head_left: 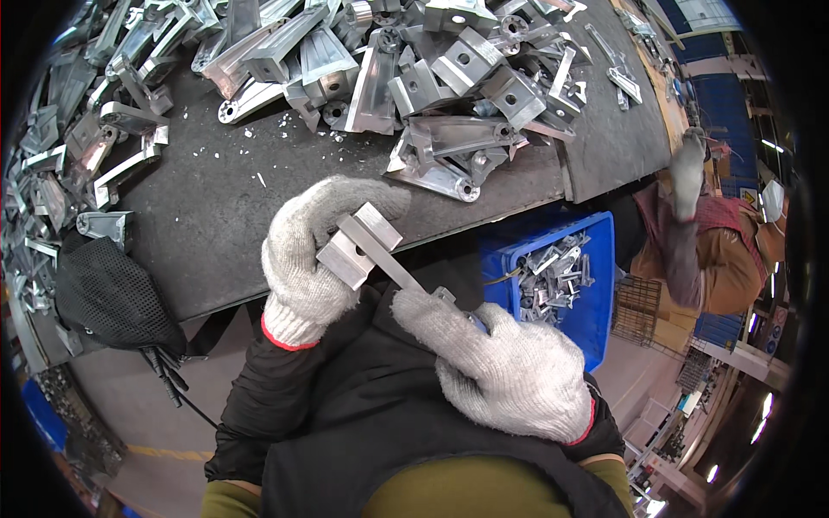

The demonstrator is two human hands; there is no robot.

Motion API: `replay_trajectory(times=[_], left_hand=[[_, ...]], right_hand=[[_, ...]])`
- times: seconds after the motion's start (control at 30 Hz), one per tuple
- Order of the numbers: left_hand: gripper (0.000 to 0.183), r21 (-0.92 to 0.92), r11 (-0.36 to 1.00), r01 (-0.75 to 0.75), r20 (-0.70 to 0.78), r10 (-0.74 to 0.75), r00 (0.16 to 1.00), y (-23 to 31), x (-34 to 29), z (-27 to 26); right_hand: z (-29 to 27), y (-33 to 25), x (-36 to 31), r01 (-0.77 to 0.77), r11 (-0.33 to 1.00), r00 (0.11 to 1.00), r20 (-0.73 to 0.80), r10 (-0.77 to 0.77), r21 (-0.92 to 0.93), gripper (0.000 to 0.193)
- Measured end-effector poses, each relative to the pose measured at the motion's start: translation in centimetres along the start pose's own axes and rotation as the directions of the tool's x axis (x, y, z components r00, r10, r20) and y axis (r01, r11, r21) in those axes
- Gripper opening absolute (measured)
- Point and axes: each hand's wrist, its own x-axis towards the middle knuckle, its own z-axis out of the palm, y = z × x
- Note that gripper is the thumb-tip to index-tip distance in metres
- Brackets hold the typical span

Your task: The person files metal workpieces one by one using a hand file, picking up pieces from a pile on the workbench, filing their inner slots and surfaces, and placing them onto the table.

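Note:
In front of my chest, my left hand [298, 246], in a white knitted glove with a red cuff edge, is closed around a silver metal bracket [347, 262]. The bracket is blocky, and a hole shows in its face. Across it lies a flat grey metal file [393, 266], touching its surface. My right hand [518, 371], gloved alike, grips the file's near end with the index finger stretched along it. The handle is mostly hidden in the glove.
Cast metal brackets [371, 82] lie heaped on the dark workbench [216, 186], with more along its left side. A black mesh bag [112, 293] hangs at the bench's left edge. Right of me stands a blue bin [596, 319] of small metal pieces. Another person [708, 250] works at far right.

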Motion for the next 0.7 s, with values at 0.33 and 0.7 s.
replay_trajectory(times=[0.33, 0.7], left_hand=[[0.032, -0.214, 0.972, 0.092, -0.027, -0.1, 0.995, 0.6, -0.3, 0.6], [0.038, -0.227, 0.967, 0.116, -0.079, -0.137, 0.987, -1.1, -2.1, 0.1]], right_hand=[[0.0, 0.3, 0.0, 0.038, 0.999, 0.999, 0.034, -0.039, 0.014, 0.072], [0.9, 3.7, 1.2, 0.113, 0.638, 0.946, 0.115, -0.304, 0.762, 0.08]])
